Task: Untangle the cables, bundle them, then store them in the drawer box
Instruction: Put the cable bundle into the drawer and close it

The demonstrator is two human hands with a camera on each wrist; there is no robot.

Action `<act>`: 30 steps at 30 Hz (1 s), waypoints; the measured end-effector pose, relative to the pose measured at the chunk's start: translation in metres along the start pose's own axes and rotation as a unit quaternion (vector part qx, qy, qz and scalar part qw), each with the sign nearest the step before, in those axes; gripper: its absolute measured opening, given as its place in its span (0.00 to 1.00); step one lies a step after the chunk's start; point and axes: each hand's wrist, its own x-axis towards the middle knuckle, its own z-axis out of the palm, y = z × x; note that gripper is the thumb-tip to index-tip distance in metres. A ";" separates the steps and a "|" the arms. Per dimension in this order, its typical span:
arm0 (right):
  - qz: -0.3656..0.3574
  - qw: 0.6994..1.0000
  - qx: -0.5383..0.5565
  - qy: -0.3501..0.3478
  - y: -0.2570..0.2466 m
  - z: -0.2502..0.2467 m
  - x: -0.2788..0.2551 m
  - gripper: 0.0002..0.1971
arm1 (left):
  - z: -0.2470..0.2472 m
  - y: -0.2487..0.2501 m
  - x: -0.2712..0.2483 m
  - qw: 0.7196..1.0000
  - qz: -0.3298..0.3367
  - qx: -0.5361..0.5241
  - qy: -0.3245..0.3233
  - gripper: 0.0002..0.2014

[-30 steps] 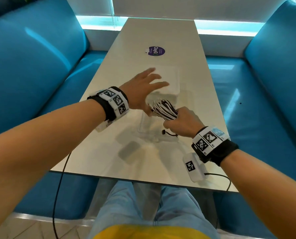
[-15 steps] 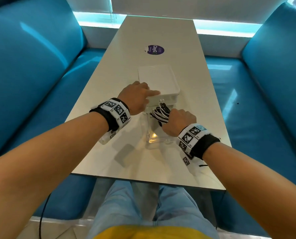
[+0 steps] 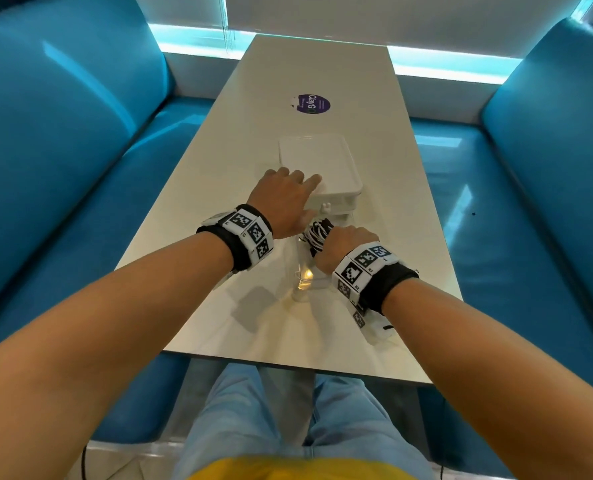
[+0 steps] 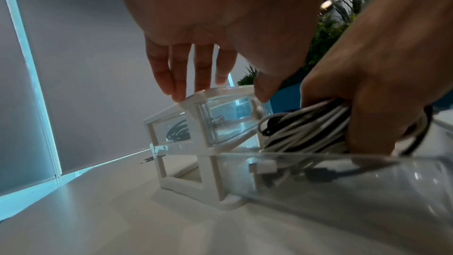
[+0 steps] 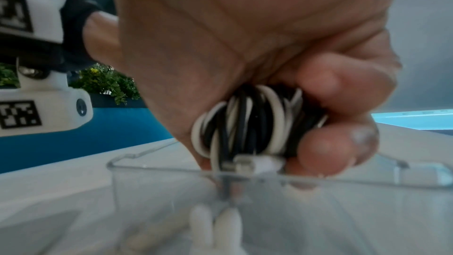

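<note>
The right hand [image 3: 346, 247] is curled tightly round the bundle of black and white cables [image 5: 247, 123], holding it just over the rim of the clear drawer [image 5: 245, 201], which is pulled out toward the person from the drawer box [image 3: 326, 168]. A white plug end of the bundle dips just inside the drawer. Just ahead and to the left, the left hand [image 3: 284, 199] rests on the box's near top edge, fingers [image 4: 181, 77] straight and thumb on the front. A dark cable [image 4: 176, 131] lies in the upper drawer. The box stands on the pale worktop [image 3: 392, 209].
</note>
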 end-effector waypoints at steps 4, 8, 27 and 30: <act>0.006 0.998 0.055 0.022 -0.001 0.006 0.000 0.16 | -0.003 -0.001 0.009 1.000 -0.002 0.015 -0.001 0.30; 0.020 0.995 0.093 0.009 -0.002 0.012 0.005 0.14 | -0.006 -0.007 0.012 1.000 -0.005 0.023 -0.007 0.31; -0.170 0.984 0.053 0.031 0.027 0.016 -0.019 0.37 | 0.033 0.023 0.002 0.989 -0.139 -0.042 0.038 0.37; -0.182 0.981 0.065 -0.015 0.037 0.022 -0.016 0.41 | 0.033 0.022 0.004 0.991 -0.124 -0.033 0.046 0.35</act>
